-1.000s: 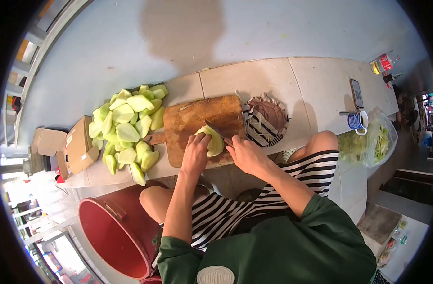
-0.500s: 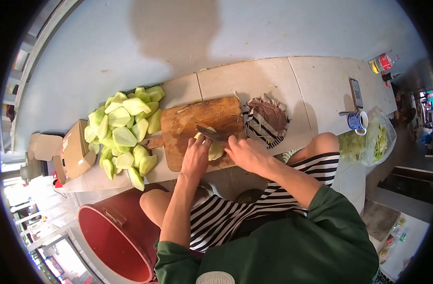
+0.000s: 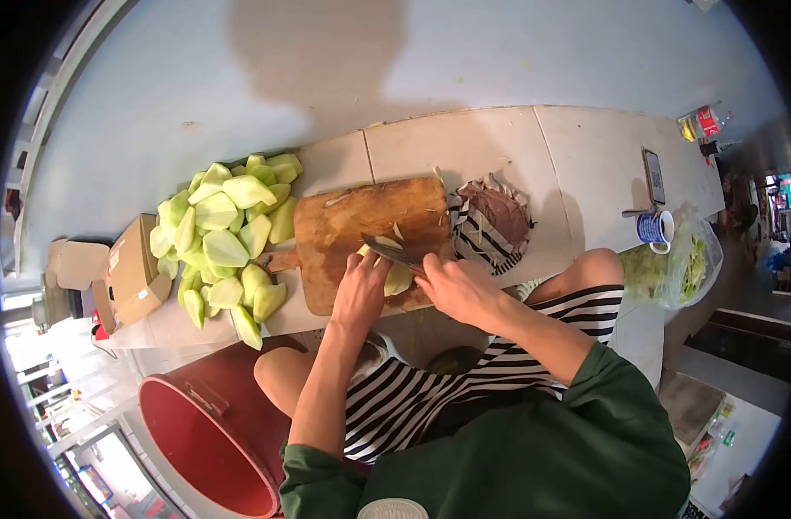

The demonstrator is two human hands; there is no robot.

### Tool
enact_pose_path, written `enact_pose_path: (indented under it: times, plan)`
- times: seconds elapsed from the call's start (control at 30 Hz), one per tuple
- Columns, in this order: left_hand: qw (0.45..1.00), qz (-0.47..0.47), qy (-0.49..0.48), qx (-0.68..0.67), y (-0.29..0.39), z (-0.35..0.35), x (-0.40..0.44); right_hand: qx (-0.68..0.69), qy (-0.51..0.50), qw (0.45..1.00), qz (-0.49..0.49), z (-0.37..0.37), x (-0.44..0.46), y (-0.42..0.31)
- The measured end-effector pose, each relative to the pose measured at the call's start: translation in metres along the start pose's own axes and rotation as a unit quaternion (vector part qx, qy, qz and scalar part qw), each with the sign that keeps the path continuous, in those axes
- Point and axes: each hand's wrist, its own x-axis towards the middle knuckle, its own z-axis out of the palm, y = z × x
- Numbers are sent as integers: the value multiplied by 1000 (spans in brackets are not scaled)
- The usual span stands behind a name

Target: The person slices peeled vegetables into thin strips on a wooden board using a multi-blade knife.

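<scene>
The vegetable (image 3: 398, 281) is pale green, board (image 3: 335, 227) brown — shorts (image 3: 404, 394) striped black and white.

Brightly lit counter (image 3: 452, 138), soft head-shaped shadow (image 3: 316, 52) on wall (image 3: 534, 52), lower-left glare, fisheye bending, black corners

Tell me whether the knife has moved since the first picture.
Yes. Judged against the tile seam above the board, the knife has shifted down the view, its tip also slightly left.
</scene>
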Motion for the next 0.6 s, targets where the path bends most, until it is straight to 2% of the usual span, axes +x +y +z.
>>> enact_pose_path:
  times: [0.03, 0.17, 0.23, 0.37, 0.43, 0.5, 0.6]
  plan:
    - [999, 29, 32, 15, -1, 2, 0, 1, 1, 1000, -7, -6, 2, -6]
    - [999, 40, 35, 8, -9, 8, 0, 15, 25, 999, -25, 5, 8, -5]
    - [1000, -6, -21, 1, -2, 0, 3, 7, 16, 1000, -2, 18, 5, 13]
    - [1000, -6, -29, 3, -4, -1, 2, 29, 15, 999, 12, 6, 4, 0]
    - [999, 35, 33, 9, -9, 7, 0, 33, 27, 999, -1, 7, 10, -7]
    - [999, 42, 24, 10, -8, 2, 1, 38, 39, 998, -19, 13, 11, -5]
    - [1000, 9, -23, 4, -5, -4, 3, 48, 18, 999, 12, 21, 8, 10]
